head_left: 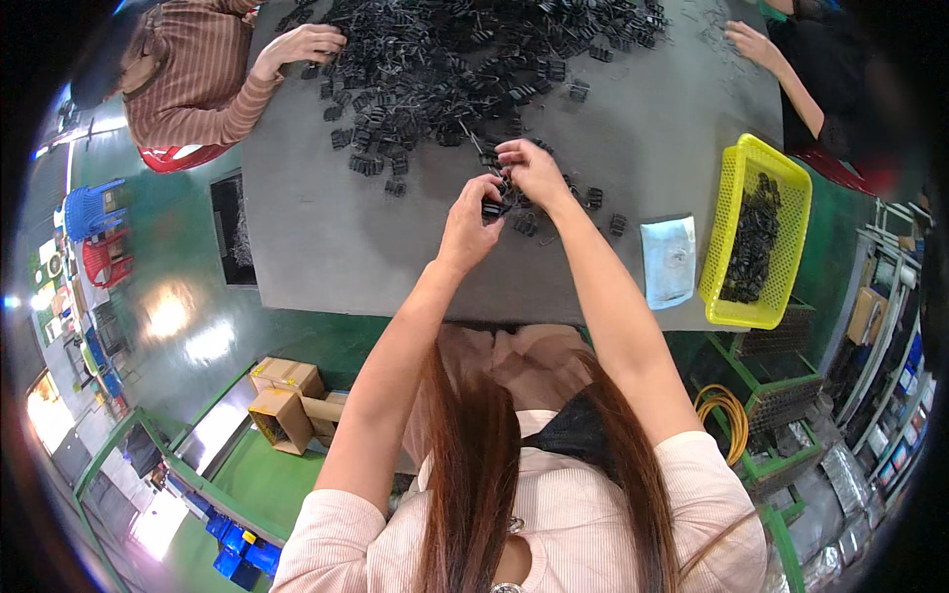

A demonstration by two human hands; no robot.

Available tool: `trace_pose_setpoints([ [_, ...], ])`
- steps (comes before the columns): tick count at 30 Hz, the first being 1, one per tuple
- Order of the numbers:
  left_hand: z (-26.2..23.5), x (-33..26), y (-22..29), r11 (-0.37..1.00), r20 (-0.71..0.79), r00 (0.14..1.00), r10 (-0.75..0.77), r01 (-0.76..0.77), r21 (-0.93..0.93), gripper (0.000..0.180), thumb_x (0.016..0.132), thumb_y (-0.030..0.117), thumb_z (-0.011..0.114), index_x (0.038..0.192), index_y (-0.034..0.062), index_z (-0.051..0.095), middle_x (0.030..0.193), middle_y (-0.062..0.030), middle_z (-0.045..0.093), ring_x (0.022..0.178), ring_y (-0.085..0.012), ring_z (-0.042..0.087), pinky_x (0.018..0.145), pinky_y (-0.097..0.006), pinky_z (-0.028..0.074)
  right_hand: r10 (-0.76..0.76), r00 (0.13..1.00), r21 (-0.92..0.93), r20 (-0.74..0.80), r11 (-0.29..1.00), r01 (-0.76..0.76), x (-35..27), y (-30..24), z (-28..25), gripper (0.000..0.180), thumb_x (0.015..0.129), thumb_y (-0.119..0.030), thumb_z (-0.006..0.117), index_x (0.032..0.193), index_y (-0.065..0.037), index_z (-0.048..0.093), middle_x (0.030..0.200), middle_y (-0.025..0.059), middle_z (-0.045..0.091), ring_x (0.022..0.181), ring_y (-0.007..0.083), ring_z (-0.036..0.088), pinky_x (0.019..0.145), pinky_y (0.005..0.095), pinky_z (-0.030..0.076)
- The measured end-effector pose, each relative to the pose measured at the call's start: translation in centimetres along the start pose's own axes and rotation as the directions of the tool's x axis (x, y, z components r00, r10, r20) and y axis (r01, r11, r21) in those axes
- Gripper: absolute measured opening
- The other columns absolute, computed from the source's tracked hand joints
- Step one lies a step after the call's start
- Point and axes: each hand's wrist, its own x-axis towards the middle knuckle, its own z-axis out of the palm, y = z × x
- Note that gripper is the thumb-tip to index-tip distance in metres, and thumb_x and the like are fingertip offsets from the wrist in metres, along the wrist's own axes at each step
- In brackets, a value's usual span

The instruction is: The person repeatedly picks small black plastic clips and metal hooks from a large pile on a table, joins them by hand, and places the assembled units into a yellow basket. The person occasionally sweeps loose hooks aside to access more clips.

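My left hand [468, 225] is closed round a small black ribbed part [492, 208], over the near middle of the grey table [336, 247]. Just right of it and a little farther off, my right hand [535, 174] has its fingers bent together at the upper end of that part. What lies between those fingertips is too small and hidden to make out. Several similar black parts, including a loose part [618, 224] and another piece [525, 225], lie close to my hands. Beyond them spreads a large heap of black parts [425, 74].
At the table's right edge stands a yellow perforated basket [717, 247] holding black parts. Beside it lies a pale blue packet [669, 262]. One co-worker's hand [306, 43] is at the heap's left; another person's hand [751, 44] is near thin pieces at the far right.
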Motion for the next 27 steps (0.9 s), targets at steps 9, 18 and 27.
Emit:
trace_pose_setpoints([
  [9,-0.9,-0.9,-3.3,0.976,0.052,0.994,-0.093,0.081,0.201,0.051,0.065,-0.004,0.062,0.113,0.0036,0.046,0.124,-0.0173,0.047,0.119,-0.0363,0.043,0.095,-0.041,0.04,0.053,0.983,-0.681,-0.173,0.715,-0.158,3.1,-8.2,3.5,0.019,0.075,-0.032,0.069,0.082,-0.015,0.073,0.084,0.0056,0.07,0.084,0.0234,0.066,0.072,0.0365,0.051],
  [18,-0.1,0.9,-4.0,0.838,-0.029,0.984,-0.173,0.163,0.521,0.064,0.068,0.015,0.073,0.125,0.02,0.046,0.134,-0.0095,0.039,0.128,-0.0325,0.032,0.097,-0.051,0.036,0.031,0.998,-0.701,-0.054,0.711,-0.059,-0.9,-1.8,-1.1,0.023,0.078,-0.03,0.064,0.093,-0.013,0.069,0.086,0.0095,0.068,0.082,0.0297,0.064,0.071,0.0382,0.049],
  [27,0.6,-0.5,-3.5,0.962,0.023,0.965,-0.261,0.262,-0.074,0.025,0.08,0.01,0.065,0.102,0.0037,0.056,0.087,-0.0098,0.064,0.079,-0.0176,0.062,0.071,-0.03,0.048,0.27,0.955,-0.055,-0.123,0.959,-0.278,-5.7,-3.0,-10.8,0.017,0.081,-0.022,0.068,0.088,-0.007,0.068,0.074,-0.0031,0.063,0.064,0.0054,0.054,0.053,0.0198,0.037],
])
